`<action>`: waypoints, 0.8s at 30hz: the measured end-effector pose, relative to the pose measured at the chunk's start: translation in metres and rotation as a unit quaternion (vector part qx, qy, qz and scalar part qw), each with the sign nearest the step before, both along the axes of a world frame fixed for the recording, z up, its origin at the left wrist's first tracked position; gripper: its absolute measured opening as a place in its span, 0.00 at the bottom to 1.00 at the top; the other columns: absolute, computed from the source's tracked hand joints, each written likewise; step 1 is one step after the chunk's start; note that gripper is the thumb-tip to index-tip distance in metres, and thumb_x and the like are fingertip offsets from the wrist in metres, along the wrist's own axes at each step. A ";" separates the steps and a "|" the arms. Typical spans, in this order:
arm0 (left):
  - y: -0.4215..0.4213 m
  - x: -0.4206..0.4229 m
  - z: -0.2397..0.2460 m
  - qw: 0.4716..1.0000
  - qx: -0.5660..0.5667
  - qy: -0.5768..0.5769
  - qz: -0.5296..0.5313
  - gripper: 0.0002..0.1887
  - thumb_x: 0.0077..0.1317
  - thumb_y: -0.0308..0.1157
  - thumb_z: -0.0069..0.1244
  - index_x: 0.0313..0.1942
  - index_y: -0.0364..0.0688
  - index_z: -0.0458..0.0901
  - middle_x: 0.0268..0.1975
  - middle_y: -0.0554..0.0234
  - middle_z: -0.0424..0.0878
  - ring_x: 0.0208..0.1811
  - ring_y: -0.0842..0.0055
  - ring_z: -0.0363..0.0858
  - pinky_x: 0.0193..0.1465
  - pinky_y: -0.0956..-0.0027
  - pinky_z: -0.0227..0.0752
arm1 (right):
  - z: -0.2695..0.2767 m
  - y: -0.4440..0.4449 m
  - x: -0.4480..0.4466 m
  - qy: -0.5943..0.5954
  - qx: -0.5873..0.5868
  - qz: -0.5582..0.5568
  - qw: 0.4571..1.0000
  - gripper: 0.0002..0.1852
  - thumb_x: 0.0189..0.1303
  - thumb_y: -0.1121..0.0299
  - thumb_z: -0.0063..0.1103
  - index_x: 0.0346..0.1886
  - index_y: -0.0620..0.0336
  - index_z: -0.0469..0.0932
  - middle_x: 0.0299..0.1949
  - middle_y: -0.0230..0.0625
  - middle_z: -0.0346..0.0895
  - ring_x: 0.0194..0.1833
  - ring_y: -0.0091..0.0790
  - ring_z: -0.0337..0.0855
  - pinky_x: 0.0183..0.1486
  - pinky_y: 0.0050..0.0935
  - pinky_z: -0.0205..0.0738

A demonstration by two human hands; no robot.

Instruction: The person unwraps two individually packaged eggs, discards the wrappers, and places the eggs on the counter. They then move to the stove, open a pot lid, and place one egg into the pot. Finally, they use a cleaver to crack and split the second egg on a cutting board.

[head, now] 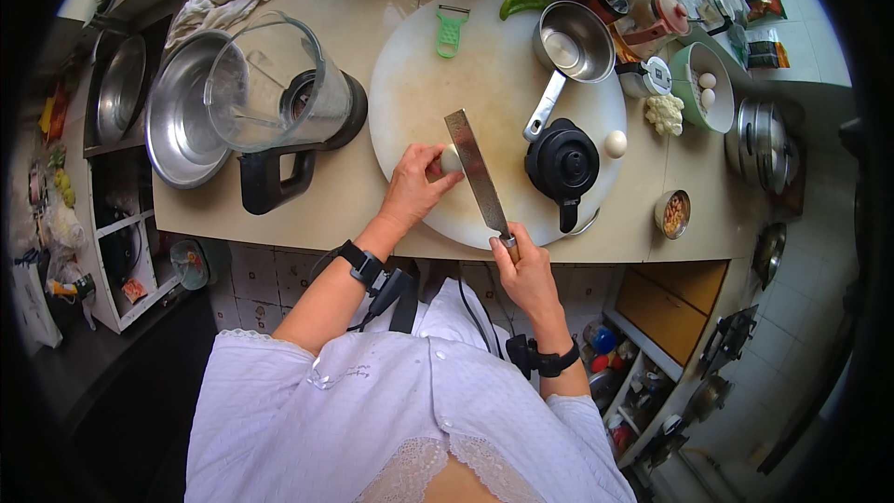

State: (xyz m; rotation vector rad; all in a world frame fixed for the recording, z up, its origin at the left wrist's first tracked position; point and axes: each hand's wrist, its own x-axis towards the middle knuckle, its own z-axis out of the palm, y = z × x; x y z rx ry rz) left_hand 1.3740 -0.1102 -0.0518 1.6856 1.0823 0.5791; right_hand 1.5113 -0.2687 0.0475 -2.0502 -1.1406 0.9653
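On the round white cutting board [412,77], my left hand [417,184] holds a small pale, rounded item [451,159], perhaps an egg or an onion; its kind is hard to tell. My right hand [524,267] grips the wooden handle of a kitchen knife [477,171] with a broad blade. The blade stands just right of the pale item, pointing away from me; whether they touch is unclear. Farther back on the board lie a green peeler [449,31] and a green pepper [524,5]. A white egg-like item [615,144] rests at the board's right edge.
A steel saucepan [576,42] and a black jug lid [563,162] occupy the board's right side. Left of it stand a glass blender jug [279,98] and a steel basin [174,119]. At right are a green bowl with eggs [723,101], cauliflower [663,114] and a small bowl of nuts [672,214].
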 end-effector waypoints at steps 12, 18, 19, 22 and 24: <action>0.000 -0.001 0.000 1.000 0.020 0.017 -0.013 0.25 0.54 0.34 0.67 0.50 0.35 0.80 0.38 0.61 0.77 0.35 0.75 0.78 0.43 0.70 0.77 | 0.006 0.005 0.002 0.013 -0.024 -0.002 1.000 0.12 0.67 0.68 0.59 0.50 0.62 0.73 0.20 0.47 0.73 0.21 0.47 0.77 0.27 0.35 0.69; -0.001 0.000 0.002 1.000 0.006 0.010 -0.020 0.23 0.55 0.32 0.66 0.50 0.36 0.79 0.41 0.62 0.78 0.37 0.76 0.79 0.44 0.70 0.77 | 0.006 0.003 0.001 0.006 -0.024 -0.010 1.000 0.12 0.67 0.69 0.59 0.50 0.62 0.74 0.20 0.47 0.74 0.22 0.47 0.77 0.27 0.34 0.69; -0.001 0.001 0.003 1.000 0.000 0.007 -0.023 0.23 0.55 0.32 0.66 0.50 0.36 0.78 0.41 0.62 0.79 0.36 0.76 0.79 0.44 0.70 0.77 | 0.006 0.003 0.002 0.007 -0.021 -0.008 1.000 0.12 0.67 0.69 0.59 0.50 0.62 0.74 0.20 0.46 0.73 0.21 0.45 0.77 0.27 0.33 0.68; 0.000 0.003 0.003 1.000 -0.007 -0.009 -0.020 0.23 0.54 0.28 0.65 0.50 0.38 0.77 0.43 0.63 0.80 0.36 0.77 0.78 0.43 0.70 0.77 | 0.006 0.003 0.004 0.015 -0.015 -0.014 1.000 0.13 0.67 0.69 0.59 0.51 0.62 0.74 0.19 0.43 0.71 0.19 0.37 0.72 0.25 0.30 0.66; 0.002 0.004 0.003 0.999 0.016 -0.030 -0.004 0.24 0.53 0.26 0.65 0.50 0.40 0.76 0.43 0.64 0.80 0.35 0.77 0.78 0.43 0.71 0.77 | 0.005 0.002 0.004 0.018 -0.001 -0.024 1.000 0.12 0.68 0.68 0.58 0.50 0.61 0.74 0.17 0.38 0.68 0.18 0.30 0.68 0.24 0.28 0.63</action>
